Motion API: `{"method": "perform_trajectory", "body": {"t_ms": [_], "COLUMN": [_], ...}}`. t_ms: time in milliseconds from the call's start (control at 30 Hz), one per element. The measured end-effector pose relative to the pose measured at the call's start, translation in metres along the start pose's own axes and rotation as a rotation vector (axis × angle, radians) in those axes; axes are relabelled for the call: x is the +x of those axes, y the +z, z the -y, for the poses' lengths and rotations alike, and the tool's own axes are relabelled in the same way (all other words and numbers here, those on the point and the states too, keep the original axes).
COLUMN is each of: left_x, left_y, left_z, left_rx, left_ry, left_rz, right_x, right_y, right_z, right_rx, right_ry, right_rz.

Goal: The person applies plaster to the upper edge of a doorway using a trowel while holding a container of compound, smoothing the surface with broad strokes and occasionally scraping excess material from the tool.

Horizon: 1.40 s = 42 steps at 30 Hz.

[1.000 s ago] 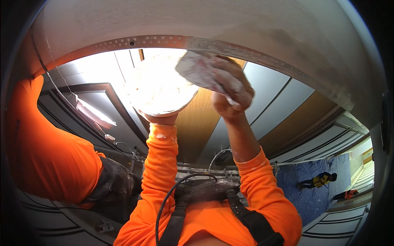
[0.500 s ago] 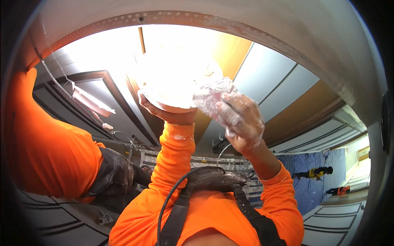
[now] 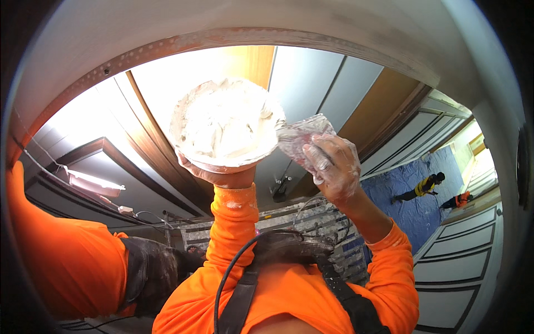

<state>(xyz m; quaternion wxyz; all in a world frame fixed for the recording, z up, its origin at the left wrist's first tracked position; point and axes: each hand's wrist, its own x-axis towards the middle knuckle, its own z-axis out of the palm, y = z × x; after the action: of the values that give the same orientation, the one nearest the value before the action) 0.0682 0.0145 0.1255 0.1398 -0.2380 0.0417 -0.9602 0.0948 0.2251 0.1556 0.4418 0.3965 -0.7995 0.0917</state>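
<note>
My left hand [image 3: 222, 177] is closed around the underside of a round bowl [image 3: 214, 166], holding it up. White plaster [image 3: 228, 125] heaps up inside it, partly washed out by bright light. In my right hand [image 3: 336, 170] is a plaster-smeared flat scraper [image 3: 303, 132], gripped between fingers and thumb. Its left edge meets or overlaps the bowl's right rim; I cannot tell whether they touch. White smears cover the fingers of my right hand.
Overhead curves a pale surface edged with a perforated strip [image 3: 233, 38]. A co-worker in an orange top [image 3: 72, 250] stands close on my left. A lit lamp [image 3: 95, 182] hangs there on a cable. Two people [image 3: 425, 185] are far below on blue sheeting [image 3: 384, 195].
My view has shifted, so the surroundings sit further left. The bowl's contents show more clearly with less glare. The scraper, earlier overlapping the bowl's lower right, is now at its right rim.
</note>
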Motion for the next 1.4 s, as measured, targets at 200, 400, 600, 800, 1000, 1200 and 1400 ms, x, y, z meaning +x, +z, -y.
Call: {"method": "perform_trajectory", "body": {"t_ms": [200,400,600,800,1000,1200,1400], "left_x": [0.002,-0.007,-0.012,-0.019,-0.016,-0.009,-0.012], "left_y": [-0.01,-0.028,-0.024,-0.019,-0.071,-0.056,-0.036], "left_z": [0.023,0.036,0.05,0.082,0.07,0.074,0.079], "left_rx": [0.076,0.294,0.404,0.179,0.114,0.284,0.205], "left_ry": [-0.129,-0.135,-0.305,-0.359,-0.358,-0.214,-0.332], "left_rz": [-0.116,-0.023,-0.158,-0.262,-0.18,-0.266,-0.234], "right_x": [-0.034,-0.019,-0.025,-0.03,-0.03,-0.045,-0.063], "right_y": [-0.013,-0.036,-0.036,-0.047,-0.018,-0.019,-0.05], "right_z": [-0.041,-0.028,-0.024,0.004,0.026,0.045,0.048], "right_rx": [0.186,1.498,1.69,1.024,0.261,0.193,0.38], "right_ry": [0.424,1.055,1.052,0.922,0.099,0.063,0.084], "right_rz": [-0.197,-0.711,-0.837,-0.808,-0.179,-0.012,0.027]}}
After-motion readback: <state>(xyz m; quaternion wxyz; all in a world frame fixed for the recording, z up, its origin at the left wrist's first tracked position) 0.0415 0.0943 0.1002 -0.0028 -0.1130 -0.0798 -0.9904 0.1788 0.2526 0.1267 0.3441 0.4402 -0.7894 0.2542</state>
